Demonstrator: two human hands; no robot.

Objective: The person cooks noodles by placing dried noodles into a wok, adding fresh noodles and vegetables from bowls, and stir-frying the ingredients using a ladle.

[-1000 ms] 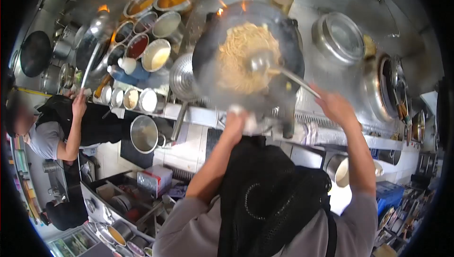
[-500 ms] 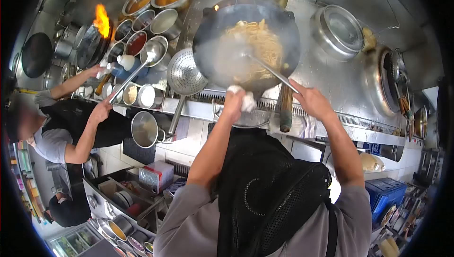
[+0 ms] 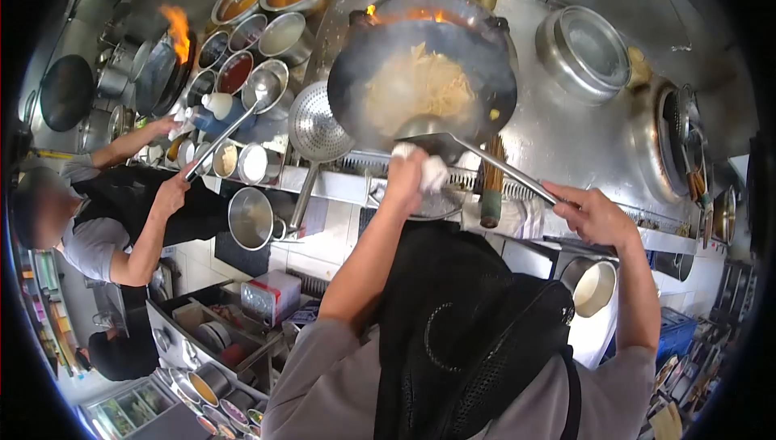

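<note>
Noodles (image 3: 424, 88) lie in a dark wok (image 3: 497, 80), partly veiled by steam, with flames behind its far rim. My left hand (image 3: 406, 177) is closed on a white cloth (image 3: 433, 173) at the wok's near edge. My right hand (image 3: 594, 215) grips the handle of a metal ladle (image 3: 505, 167). The ladle's bowl rests at the near side of the wok, beside the cloth. A perforated strainer (image 3: 317, 124) sits just left of the wok. Below the wok's right side is a bamboo brush (image 3: 491, 189).
Sauce pots (image 3: 235, 74) and bowls stand at the left. A co-worker (image 3: 117, 213) there holds a ladle (image 3: 234, 126) near a flaming wok (image 3: 162, 76). Stacked metal pans (image 3: 584, 56) are at the right. A pot (image 3: 250, 219) hangs by the counter's front edge.
My right hand has moved right and down, drawing the ladle toward the wok's near side. The wok has tilted toward me, and more flame shows behind it. The co-worker's ladle has swung over the pots.
</note>
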